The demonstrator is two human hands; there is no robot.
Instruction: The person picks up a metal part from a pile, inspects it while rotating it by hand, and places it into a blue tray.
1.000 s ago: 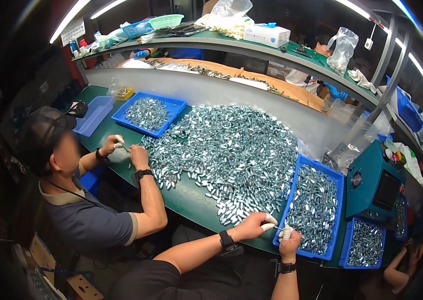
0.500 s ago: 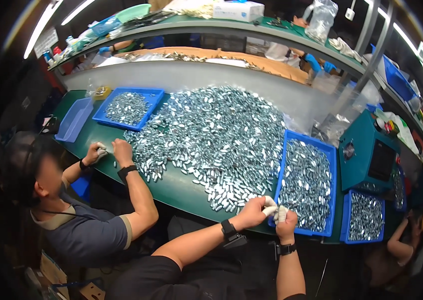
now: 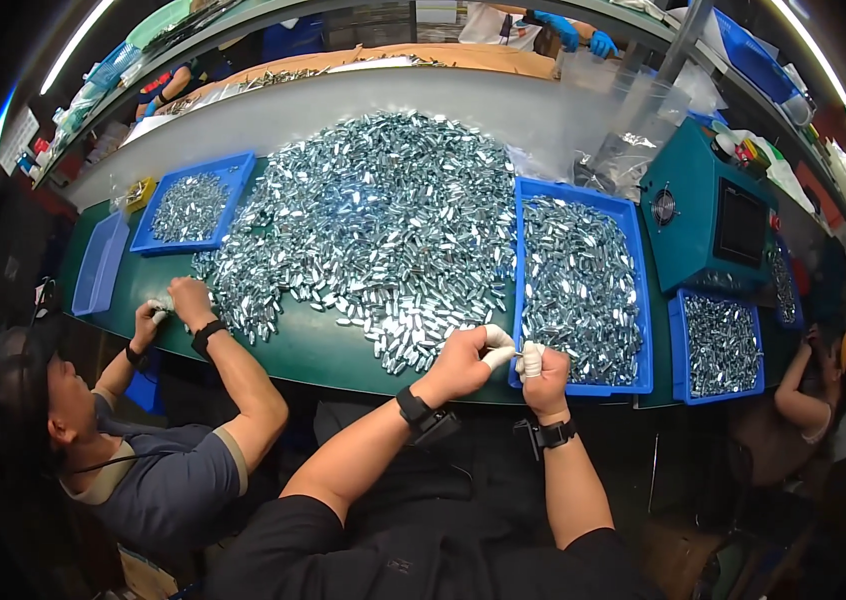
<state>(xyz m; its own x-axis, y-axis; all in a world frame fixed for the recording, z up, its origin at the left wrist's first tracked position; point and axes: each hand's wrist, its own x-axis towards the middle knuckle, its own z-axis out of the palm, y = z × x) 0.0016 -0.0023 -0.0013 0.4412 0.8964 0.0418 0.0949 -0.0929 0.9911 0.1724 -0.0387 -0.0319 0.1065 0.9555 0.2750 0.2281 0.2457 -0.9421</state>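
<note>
At the front edge of the green table (image 3: 328, 345), my left hand (image 3: 465, 364) is closed in a pinch, with white coverings on its thumb and forefinger. Close beside it, my right hand (image 3: 545, 380) is closed too, its wrapped fingertips almost meeting those of the left. Whatever lies between the fingertips is too small and hidden to make out. Just beyond my left hand spreads a big heap of small, shiny oval metal pieces (image 3: 393, 220). A blue tray (image 3: 645, 300) full of similar pieces stands right behind my right hand.
At my left a co-worker (image 3: 173, 460) handles something small at the heap's edge. Past them are a blue tray (image 3: 243, 185) of pieces and a bluish bin (image 3: 98, 270). On the right stand a teal machine (image 3: 693, 210) and a smaller blue tray (image 3: 681, 360), near another person (image 3: 793, 400).
The view has shifted, so the table and trays sit higher and more to the left. My hands stay pinched together by the tray's near corner, fingertips slightly shifted.
</note>
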